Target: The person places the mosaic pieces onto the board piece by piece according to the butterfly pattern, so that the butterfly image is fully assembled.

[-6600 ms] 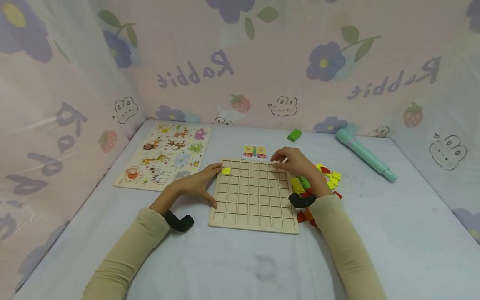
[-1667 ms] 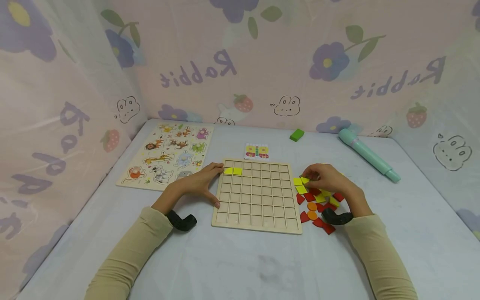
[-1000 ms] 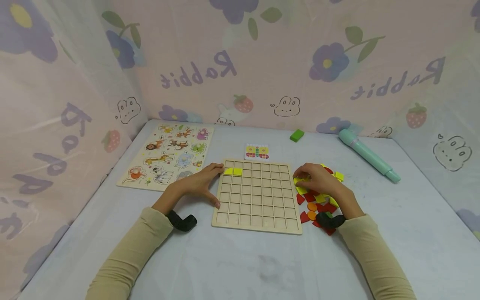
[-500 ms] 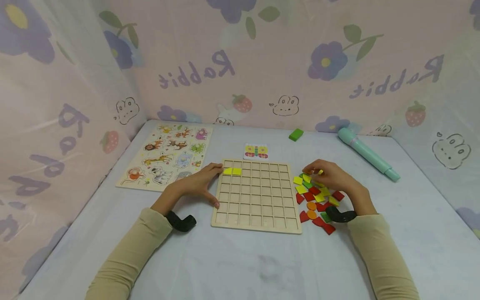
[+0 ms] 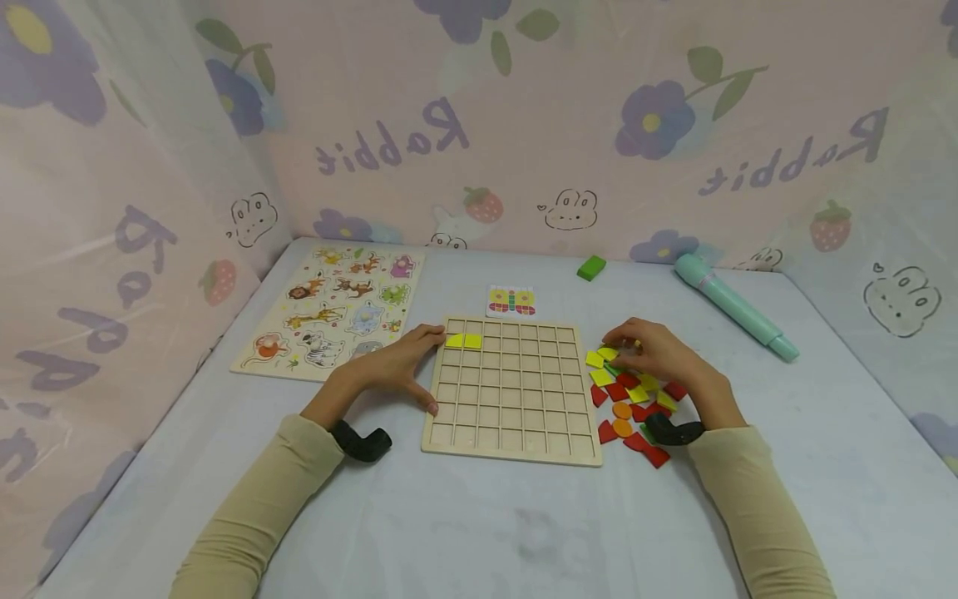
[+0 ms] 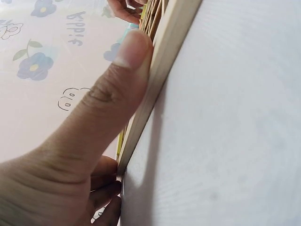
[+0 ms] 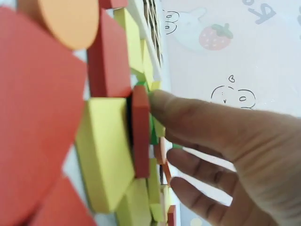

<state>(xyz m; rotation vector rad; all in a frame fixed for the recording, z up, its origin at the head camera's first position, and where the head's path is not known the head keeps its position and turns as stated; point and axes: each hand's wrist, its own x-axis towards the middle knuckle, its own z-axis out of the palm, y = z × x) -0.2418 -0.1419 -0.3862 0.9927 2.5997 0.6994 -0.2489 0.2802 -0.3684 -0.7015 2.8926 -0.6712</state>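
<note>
My left hand (image 5: 392,366) rests along the left edge of a wooden grid board (image 5: 516,399). In the left wrist view the thumb (image 6: 124,66) presses on the board's side, with the fingers farther along it. Two yellow tiles, one with a curved edge and one square tile (image 5: 473,341), lie in cells near the board's upper left. My right hand (image 5: 659,349) is over loose coloured tiles right of the board. Its thumb tip (image 7: 160,100) is right at yellow and green tiles in the right wrist view. The index fingertip is hidden there; I cannot tell whether the hand pinches a tile.
A small butterfly pattern card (image 5: 512,301) lies behind the board. An animal puzzle board (image 5: 329,312) is at the left, a green block (image 5: 591,268) at the back, and a mint-coloured wand-like object (image 5: 733,308) at the right. Orange discs (image 5: 622,420) and red tiles (image 5: 656,456) lie near the right wrist.
Since the earliest frame, a square yellow tile has come to lie beside the first, and my right hand has moved from the board's far edge to the loose tiles. My left hand stays put.
</note>
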